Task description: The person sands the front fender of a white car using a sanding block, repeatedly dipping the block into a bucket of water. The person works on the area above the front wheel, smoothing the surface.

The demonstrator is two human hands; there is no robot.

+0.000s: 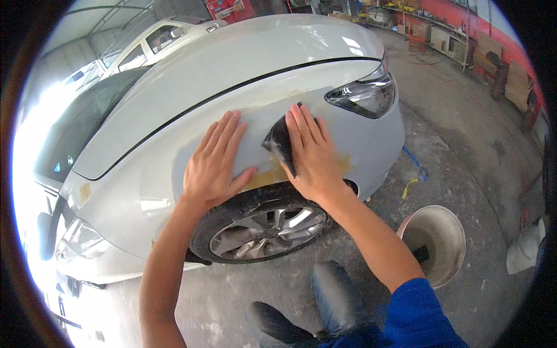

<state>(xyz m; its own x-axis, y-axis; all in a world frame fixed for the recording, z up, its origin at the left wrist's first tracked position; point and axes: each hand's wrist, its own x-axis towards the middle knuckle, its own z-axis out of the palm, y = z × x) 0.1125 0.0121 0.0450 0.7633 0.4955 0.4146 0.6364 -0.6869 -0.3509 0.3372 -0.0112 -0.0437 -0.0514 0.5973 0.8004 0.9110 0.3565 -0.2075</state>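
Observation:
A white car's front fender [145, 174] spans the middle of the view, with a dull grey patch and yellowish filler spots above the wheel arch. My left hand [213, 165] lies flat on the grey patch, fingers stretched toward the hood and thumb out to the side. Under my right hand [313, 159] is a dark, folded sheet of sandpaper [277, 141], pressed against the fender. Its loose part sticks out to the left of the fingers, and the rest is hidden by the palm. Below both hands sits the front wheel [270, 232].
To the right of the hands is the headlight [365, 95]. A bucket [451, 249] with a dark piece inside stands on the floor by my right forearm. Farther right is a white container [524, 255]. Shelving [449, 40] lines the red wall; another white vehicle [159, 43] stands behind.

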